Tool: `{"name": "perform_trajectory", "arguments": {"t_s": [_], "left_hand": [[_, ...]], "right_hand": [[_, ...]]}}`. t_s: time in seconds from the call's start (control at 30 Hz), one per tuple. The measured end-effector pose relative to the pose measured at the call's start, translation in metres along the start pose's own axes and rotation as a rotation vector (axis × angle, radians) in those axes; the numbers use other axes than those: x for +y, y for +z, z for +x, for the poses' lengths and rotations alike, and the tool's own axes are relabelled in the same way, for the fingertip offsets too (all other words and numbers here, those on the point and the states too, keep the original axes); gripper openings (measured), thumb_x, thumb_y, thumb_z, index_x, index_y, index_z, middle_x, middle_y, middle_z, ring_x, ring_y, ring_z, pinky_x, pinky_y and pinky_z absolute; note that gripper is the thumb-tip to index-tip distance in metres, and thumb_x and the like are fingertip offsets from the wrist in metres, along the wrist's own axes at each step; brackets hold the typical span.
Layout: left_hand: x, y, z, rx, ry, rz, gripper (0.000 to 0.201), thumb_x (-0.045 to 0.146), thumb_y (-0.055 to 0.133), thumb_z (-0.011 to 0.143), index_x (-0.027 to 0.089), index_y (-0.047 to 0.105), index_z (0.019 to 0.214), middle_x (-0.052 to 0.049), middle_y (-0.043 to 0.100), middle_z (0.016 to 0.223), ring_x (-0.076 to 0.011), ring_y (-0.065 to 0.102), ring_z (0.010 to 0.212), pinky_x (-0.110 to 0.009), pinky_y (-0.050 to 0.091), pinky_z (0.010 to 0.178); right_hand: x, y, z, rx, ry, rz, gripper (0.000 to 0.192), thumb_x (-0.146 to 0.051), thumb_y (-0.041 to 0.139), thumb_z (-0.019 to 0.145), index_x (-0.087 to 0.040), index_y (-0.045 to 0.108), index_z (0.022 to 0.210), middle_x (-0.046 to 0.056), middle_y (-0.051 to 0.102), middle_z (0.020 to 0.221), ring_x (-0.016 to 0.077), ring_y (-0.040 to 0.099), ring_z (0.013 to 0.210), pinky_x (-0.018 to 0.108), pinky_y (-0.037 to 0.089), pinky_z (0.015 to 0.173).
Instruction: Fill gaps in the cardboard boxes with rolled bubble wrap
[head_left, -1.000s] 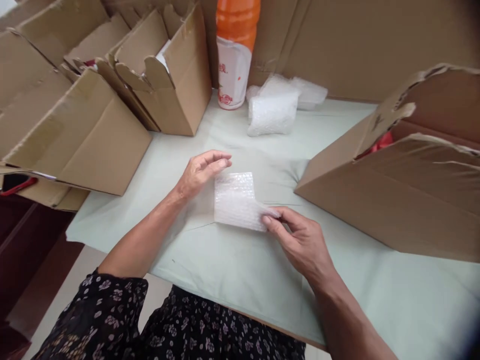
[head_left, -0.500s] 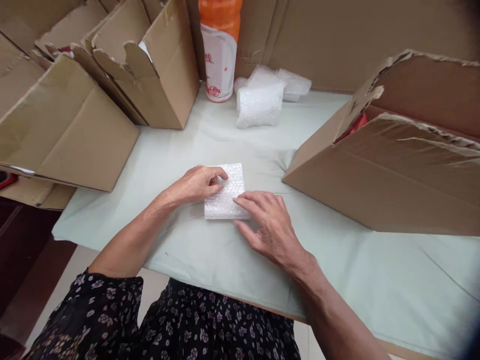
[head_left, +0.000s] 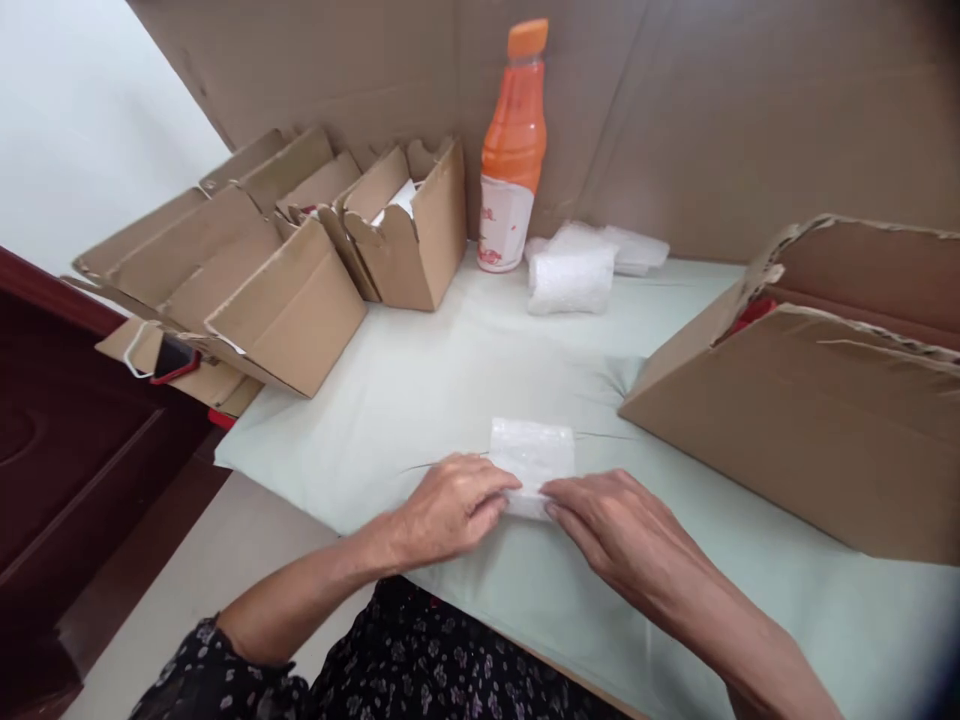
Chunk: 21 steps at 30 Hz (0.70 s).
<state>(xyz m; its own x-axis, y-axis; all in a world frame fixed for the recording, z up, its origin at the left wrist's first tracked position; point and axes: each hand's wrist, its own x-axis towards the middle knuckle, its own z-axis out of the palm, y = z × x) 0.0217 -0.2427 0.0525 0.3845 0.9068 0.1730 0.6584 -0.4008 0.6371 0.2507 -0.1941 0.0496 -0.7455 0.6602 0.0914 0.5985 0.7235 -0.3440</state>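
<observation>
A small white bubble-wrap piece (head_left: 534, 456) lies flat on the pale green cloth of the table (head_left: 420, 390), near its front edge. My left hand (head_left: 450, 505) presses on the piece's near left edge with its fingertips. My right hand (head_left: 622, 530) presses on the near right edge, fingertips almost meeting the left ones. Both hands rest on the wrap and the cloth; the near strip of the piece is hidden under the fingers.
A large open cardboard box (head_left: 810, 400) lies tilted at the right. Several smaller open cardboard boxes (head_left: 300, 300) stand at the left. An orange bottle (head_left: 514, 150) and a roll of bubble wrap (head_left: 571, 275) stand at the back against a cardboard wall.
The view has tilted up and pulled back. Both hands have slid to the near edge of the bubble-wrap piece, which now looks shorter from front to back.
</observation>
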Motion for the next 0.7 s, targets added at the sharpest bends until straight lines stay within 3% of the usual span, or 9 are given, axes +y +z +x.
{"name": "perform_trajectory", "arguments": {"t_s": [0.1, 0.17, 0.23, 0.37, 0.47, 0.6, 0.7], "left_hand": [[0.001, 0.012, -0.006, 0.017, -0.060, -0.107, 0.025, 0.015, 0.058, 0.090, 0.021, 0.070, 0.112, -0.005, 0.077, 0.103, -0.0200, 0.072, 0.091, -0.034, 0.058, 0.083], [-0.002, 0.016, -0.003, 0.029, -0.086, -0.070, 0.026, 0.016, 0.058, 0.089, 0.020, 0.070, 0.112, -0.006, 0.077, 0.103, -0.0209, 0.072, 0.090, -0.035, 0.058, 0.083], [-0.005, 0.020, 0.003, 0.041, -0.096, 0.027, 0.026, 0.015, 0.058, 0.089, 0.018, 0.070, 0.112, -0.008, 0.076, 0.101, -0.0235, 0.071, 0.090, -0.038, 0.058, 0.084], [-0.004, 0.027, 0.006, 0.174, -0.044, 0.160, 0.023, 0.017, 0.058, 0.089, 0.016, 0.070, 0.109, -0.013, 0.070, 0.106, -0.0270, 0.066, 0.100, -0.043, 0.056, 0.088], [0.004, 0.030, -0.008, 0.275, 0.047, 0.119, 0.024, 0.023, 0.059, 0.091, 0.016, 0.068, 0.112, -0.013, 0.068, 0.113, -0.0264, 0.063, 0.105, -0.044, 0.053, 0.091], [0.013, 0.029, -0.029, 0.160, 0.095, -0.012, 0.021, 0.020, 0.057, 0.095, 0.018, 0.068, 0.113, -0.006, 0.074, 0.100, -0.0213, 0.066, 0.094, -0.039, 0.051, 0.087], [0.010, 0.029, -0.030, 0.153, 0.044, -0.015, 0.022, 0.020, 0.058, 0.095, 0.017, 0.068, 0.114, -0.007, 0.075, 0.100, -0.0221, 0.066, 0.092, -0.039, 0.050, 0.087]], "right_hand": [[-0.002, 0.005, -0.018, 0.153, 0.010, -0.054, 0.025, -0.026, 0.044, 0.101, -0.025, 0.069, 0.102, 0.003, 0.075, 0.085, 0.0196, 0.065, 0.070, 0.034, 0.044, 0.068], [-0.004, 0.008, -0.027, 0.348, 0.021, -0.139, 0.026, -0.032, 0.045, 0.102, -0.022, 0.066, 0.113, 0.008, 0.075, 0.098, 0.0227, 0.067, 0.082, 0.036, 0.046, 0.074], [-0.006, 0.011, -0.033, 0.460, 0.000, -0.220, 0.025, -0.033, 0.049, 0.101, -0.020, 0.065, 0.114, 0.011, 0.073, 0.107, 0.0256, 0.066, 0.093, 0.039, 0.046, 0.080], [-0.009, 0.019, -0.033, 0.431, -0.088, -0.288, 0.023, -0.021, 0.047, 0.099, -0.021, 0.067, 0.108, 0.011, 0.073, 0.114, 0.0264, 0.065, 0.102, 0.040, 0.046, 0.083], [-0.010, 0.024, -0.032, 0.436, -0.070, -0.233, 0.026, -0.016, 0.042, 0.100, -0.020, 0.068, 0.104, 0.008, 0.076, 0.101, 0.0223, 0.068, 0.090, 0.037, 0.046, 0.079], [-0.016, 0.023, -0.043, 0.314, -0.035, -0.033, 0.025, -0.022, 0.044, 0.103, -0.022, 0.067, 0.111, 0.003, 0.076, 0.092, 0.0185, 0.068, 0.079, 0.035, 0.049, 0.077], [-0.022, 0.019, -0.051, 0.301, 0.043, -0.044, 0.024, -0.025, 0.047, 0.102, -0.020, 0.066, 0.115, 0.006, 0.076, 0.102, 0.0212, 0.069, 0.089, 0.036, 0.050, 0.078]]}}
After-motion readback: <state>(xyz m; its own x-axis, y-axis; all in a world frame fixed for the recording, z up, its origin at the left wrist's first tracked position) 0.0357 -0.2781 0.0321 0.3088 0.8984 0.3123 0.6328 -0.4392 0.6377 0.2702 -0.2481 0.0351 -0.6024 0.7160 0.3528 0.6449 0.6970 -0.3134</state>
